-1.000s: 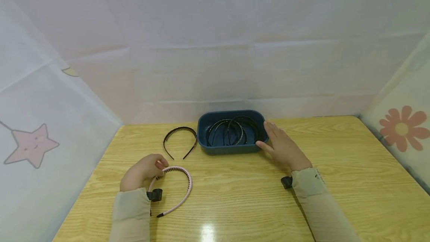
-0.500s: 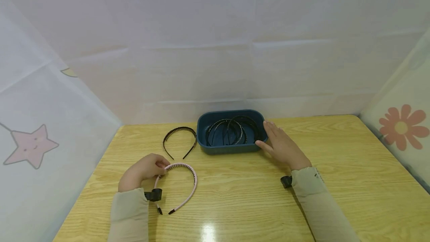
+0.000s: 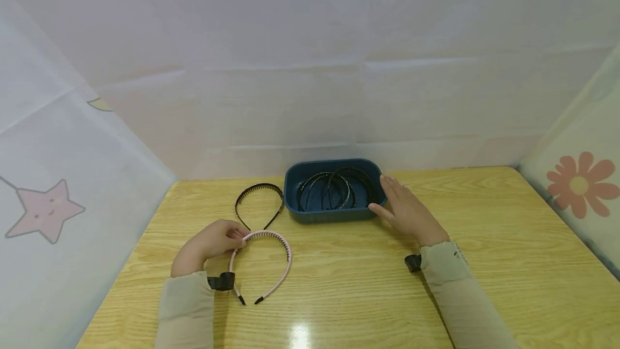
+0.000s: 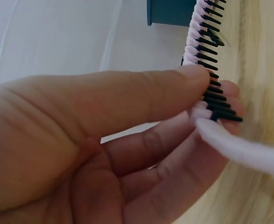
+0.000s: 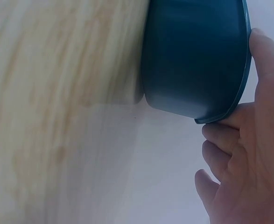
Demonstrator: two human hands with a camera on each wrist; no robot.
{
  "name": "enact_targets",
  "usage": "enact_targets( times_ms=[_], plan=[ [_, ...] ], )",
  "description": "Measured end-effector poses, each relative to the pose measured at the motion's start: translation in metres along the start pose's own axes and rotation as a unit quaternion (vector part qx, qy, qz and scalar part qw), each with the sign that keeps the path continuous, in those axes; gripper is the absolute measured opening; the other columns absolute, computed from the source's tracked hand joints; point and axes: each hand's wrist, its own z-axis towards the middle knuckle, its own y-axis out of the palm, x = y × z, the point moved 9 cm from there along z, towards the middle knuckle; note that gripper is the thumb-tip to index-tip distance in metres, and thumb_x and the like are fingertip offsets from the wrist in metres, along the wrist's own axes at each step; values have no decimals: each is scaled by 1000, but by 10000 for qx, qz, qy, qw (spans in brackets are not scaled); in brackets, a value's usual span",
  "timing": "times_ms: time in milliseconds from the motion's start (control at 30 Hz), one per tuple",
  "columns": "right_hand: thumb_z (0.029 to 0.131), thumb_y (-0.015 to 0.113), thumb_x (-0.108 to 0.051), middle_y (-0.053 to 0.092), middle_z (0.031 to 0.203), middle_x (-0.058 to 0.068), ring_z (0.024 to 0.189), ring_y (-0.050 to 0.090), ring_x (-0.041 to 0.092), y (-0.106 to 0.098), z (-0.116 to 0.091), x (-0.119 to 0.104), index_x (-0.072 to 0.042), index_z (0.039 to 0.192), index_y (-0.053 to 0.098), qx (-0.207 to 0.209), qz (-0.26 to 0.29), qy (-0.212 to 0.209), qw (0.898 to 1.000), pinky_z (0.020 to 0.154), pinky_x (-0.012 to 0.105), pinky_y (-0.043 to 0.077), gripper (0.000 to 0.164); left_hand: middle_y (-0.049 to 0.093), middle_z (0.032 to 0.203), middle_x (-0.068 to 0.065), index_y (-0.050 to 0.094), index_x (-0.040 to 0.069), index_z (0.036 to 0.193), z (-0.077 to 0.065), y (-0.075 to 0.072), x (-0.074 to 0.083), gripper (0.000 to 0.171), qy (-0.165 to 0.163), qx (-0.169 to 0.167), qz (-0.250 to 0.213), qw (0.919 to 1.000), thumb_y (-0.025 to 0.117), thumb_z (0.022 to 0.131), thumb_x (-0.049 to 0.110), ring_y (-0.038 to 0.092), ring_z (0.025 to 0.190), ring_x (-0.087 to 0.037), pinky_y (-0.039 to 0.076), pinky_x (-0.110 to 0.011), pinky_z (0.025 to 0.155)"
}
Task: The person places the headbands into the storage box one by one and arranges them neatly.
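My left hand [image 3: 215,244] pinches a pink headband [image 3: 289,256] between thumb and fingers, near the top of its arch. Up close in the left wrist view, the headband [image 4: 249,151] shows a wrapped band with black comb teeth. Its two black tips point toward me. My right hand [image 3: 410,215] touches the right end of a dark blue plastic box [image 3: 334,217], the thumb at its near side and the fingers extended along the rim. Inside the box lie several black headbands [image 3: 346,190], overlapping. A black toothed headband [image 3: 259,185] rests on the table left of the box.
The wood-grain table [image 3: 358,284] carries everything. White cloth [image 3: 310,96] stands behind and on both sides, with a pink star [image 3: 46,210] on the left and a red flower [image 3: 579,185] on the right. Each wrist wears a black camera mount [image 3: 223,281].
The pink headband has moved right and slightly away from me, turning so that both tips show. My left fingers have followed a little. The right hand and the box have stayed in place.
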Motion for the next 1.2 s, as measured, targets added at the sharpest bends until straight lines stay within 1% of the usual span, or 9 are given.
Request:
enact_targets(
  times_ms=[200, 433, 600, 733, 867, 1000, 1100, 1200],
  plan=[
    [105, 46, -53, 12, 167, 23, 154, 11, 41, -1, -1, -1, 3, 161, 12, 43, -36, 2, 10000, 126, 54, 9, 86, 71, 99, -17, 67, -13, 117, 4, 2, -1, 24, 148, -23, -356, 9993, 65, 97, 1, 69, 89, -25, 61, -38, 81],
    [106, 47, -52, 15, 166, 25, 153, 13, 43, -4, -1, -4, 5, 160, 14, 115, -119, -51, 9999, 125, 55, 11, 85, 70, 107, -21, 64, -14, 125, 8, 5, 5, 32, 311, -146, -781, 9964, 63, 100, 5, 69, 99, -30, 61, -35, 85],
    [106, 47, -52, 15, 166, 25, 153, 14, 43, -4, -1, -4, 5, 160, 15, 120, -129, -34, 9998, 125, 55, 12, 85, 69, 112, -23, 61, -14, 129, 12, 6, 9, 36, 340, -184, -1069, 9935, 64, 101, 8, 68, 102, -32, 61, -34, 86],
    [105, 49, -51, 16, 166, 26, 152, 15, 44, -5, -1, -4, 6, 160, 16, 137, -85, -54, 9999, 125, 55, 12, 85, 68, 115, -24, 59, -13, 132, 13, 6, 12, 39, 328, -141, -1260, 9914, 64, 101, 10, 68, 104, -33, 61, -34, 86],
    [105, 48, -51, 15, 166, 25, 153, 14, 43, -4, -1, -3, 5, 160, 15, 98, -102, -37, 9999, 125, 55, 12, 85, 68, 116, -25, 58, -13, 133, 16, 7, 14, 41, 406, -75, -1387, 9895, 65, 101, 12, 67, 104, -34, 61, -36, 87],
    [106, 48, -51, 15, 166, 25, 153, 14, 43, -3, -1, -3, 5, 160, 15, 82, -130, -29, 9999, 125, 54, 12, 84, 67, 118, -27, 58, -13, 133, 18, 8, 16, 44, 538, -46, -1507, 9871, 67, 100, 14, 66, 108, -39, 60, -37, 89],
    [106, 47, -52, 16, 166, 26, 152, 15, 44, -3, -1, -4, 6, 160, 16, 90, -147, -34, 9998, 125, 55, 12, 85, 66, 120, -30, 58, -13, 133, 20, 9, 18, 45, 616, -37, -1642, 9845, 68, 100, 14, 64, 112, -43, 60, -36, 90],
    [106, 47, -52, 16, 165, 26, 152, 15, 44, -3, -1, -4, 6, 160, 17, 85, -134, -26, 9999, 125, 55, 12, 84, 65, 121, -30, 58, -13, 134, 21, 10, 20, 45, 611, 38, -1822, 9814, 68, 99, 13, 63, 114, -43, 59, -34, 90]
  ],
)
